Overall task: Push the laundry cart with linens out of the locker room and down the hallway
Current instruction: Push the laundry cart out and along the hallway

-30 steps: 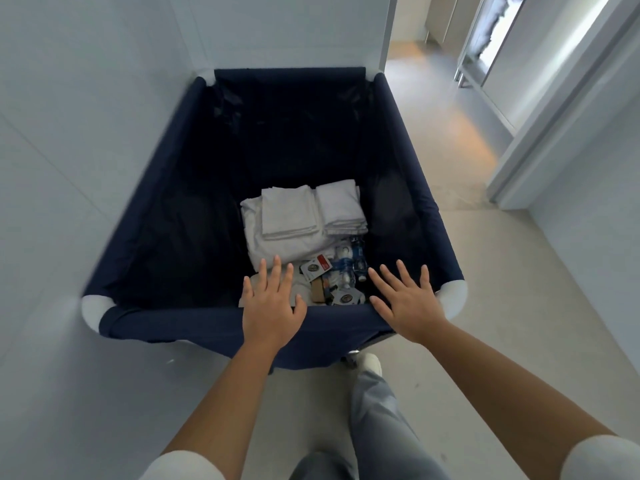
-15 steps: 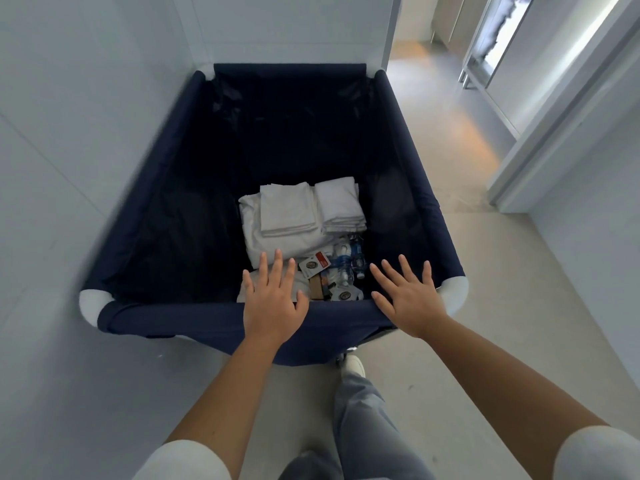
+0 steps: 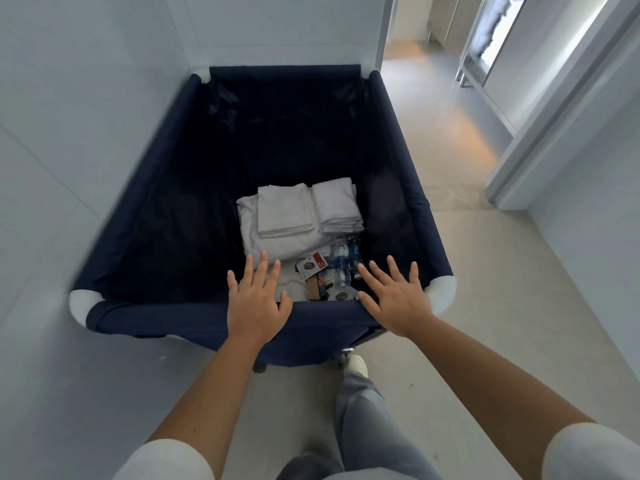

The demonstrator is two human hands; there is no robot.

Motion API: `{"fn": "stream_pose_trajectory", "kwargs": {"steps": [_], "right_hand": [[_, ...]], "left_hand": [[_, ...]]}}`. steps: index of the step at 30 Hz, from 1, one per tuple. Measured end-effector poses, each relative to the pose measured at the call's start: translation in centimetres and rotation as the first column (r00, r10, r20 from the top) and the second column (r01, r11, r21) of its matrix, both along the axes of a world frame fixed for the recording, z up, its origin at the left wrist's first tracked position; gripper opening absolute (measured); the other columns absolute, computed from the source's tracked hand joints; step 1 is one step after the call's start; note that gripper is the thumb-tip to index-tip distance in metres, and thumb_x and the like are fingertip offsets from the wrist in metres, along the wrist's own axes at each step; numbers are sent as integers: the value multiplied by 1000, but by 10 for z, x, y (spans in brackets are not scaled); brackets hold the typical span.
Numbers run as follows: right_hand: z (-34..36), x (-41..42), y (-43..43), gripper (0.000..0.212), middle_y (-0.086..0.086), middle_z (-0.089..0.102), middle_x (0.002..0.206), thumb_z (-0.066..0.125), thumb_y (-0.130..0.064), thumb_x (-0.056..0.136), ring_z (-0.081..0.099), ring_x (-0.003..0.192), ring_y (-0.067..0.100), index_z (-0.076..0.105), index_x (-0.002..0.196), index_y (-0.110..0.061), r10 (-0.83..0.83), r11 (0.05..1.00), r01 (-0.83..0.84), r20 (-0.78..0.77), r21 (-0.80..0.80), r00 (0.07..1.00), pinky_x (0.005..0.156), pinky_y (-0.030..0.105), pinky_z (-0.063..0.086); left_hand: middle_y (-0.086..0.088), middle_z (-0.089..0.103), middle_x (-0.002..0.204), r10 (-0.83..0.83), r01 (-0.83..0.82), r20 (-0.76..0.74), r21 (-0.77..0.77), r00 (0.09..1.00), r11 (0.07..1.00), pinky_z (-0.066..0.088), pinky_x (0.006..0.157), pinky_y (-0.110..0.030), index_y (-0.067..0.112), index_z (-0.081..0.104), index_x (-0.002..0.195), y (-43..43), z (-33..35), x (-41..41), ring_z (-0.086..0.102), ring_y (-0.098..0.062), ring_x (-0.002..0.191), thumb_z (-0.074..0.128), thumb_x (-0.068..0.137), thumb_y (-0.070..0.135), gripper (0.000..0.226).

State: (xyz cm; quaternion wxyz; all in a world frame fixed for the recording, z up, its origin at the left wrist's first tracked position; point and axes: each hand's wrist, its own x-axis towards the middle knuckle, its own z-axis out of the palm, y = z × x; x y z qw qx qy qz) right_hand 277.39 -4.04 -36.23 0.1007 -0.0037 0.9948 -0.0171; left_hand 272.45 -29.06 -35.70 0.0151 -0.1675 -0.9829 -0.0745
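The laundry cart [image 3: 166,313] is a deep navy fabric bin with white corner caps, filling the middle of the view. Folded white linens [image 3: 294,216] lie at its bottom, with small water bottles and packets [image 3: 332,271] beside them. My left hand [image 3: 254,299] rests flat on the cart's near rim, fingers spread. My right hand [image 3: 394,297] lies flat on the same rim further right, fingers also spread. Neither hand curls around the rim.
A white wall [image 3: 69,133] runs close along the cart's left side and behind it. A doorway [image 3: 433,109] opens ahead on the right onto a lit tiled floor. A white door frame [image 3: 540,140] stands at the right. My leg and white shoe [image 3: 356,365] are under the cart's near edge.
The cart has rolled slightly forward with both hands flat on the near rim. My foot has stepped forward under the cart's edge.
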Motion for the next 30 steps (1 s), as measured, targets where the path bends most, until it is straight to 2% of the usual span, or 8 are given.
{"fn": "stream_pose_trajectory", "kwargs": {"steps": [10,16,21,27,30], "right_hand": [[1,-1,-3,60,-4,9,159,6,-57,93,-6,145,28,-5,147,-34,-1,1000,1,6,7,1000,111,56,-11],[1,0,-4,63,-3,2,159,3,-62,89,-12,145,28,-12,145,-37,-35,999,35,-3,-6,999,108,58,-16],[2,1,-7,66,-2,0,159,0,-65,87,-14,144,28,-14,144,-36,-51,999,51,-23,-1,998,107,58,-17],[5,3,-7,69,-1,-4,159,9,-66,89,-16,144,26,-16,144,-34,-82,994,81,-10,-67,997,108,56,-18],[14,2,-2,72,-1,-5,159,14,-67,88,-16,144,25,-18,143,-33,-100,988,98,-11,-122,995,108,55,-17]], "left_hand": [[-10,21,154,-1,2,11,-53,1000,999,10,111,-58,14,31,142,-2,0,1,11,-31,143,8,82,44,71],[-10,25,152,-27,27,3,-78,1000,997,14,109,-61,14,36,140,-3,4,2,14,-34,142,14,86,42,65],[-10,24,153,-12,13,12,-68,1000,998,11,109,-61,15,35,140,-5,4,2,12,-33,142,13,85,44,66],[-12,26,152,-22,24,22,-62,1000,998,13,109,-61,13,35,140,-3,7,4,15,-34,142,13,86,42,66],[-10,18,154,-27,28,29,-49,999,998,8,111,-58,13,27,143,-3,6,5,7,-32,143,7,85,44,69]]}}
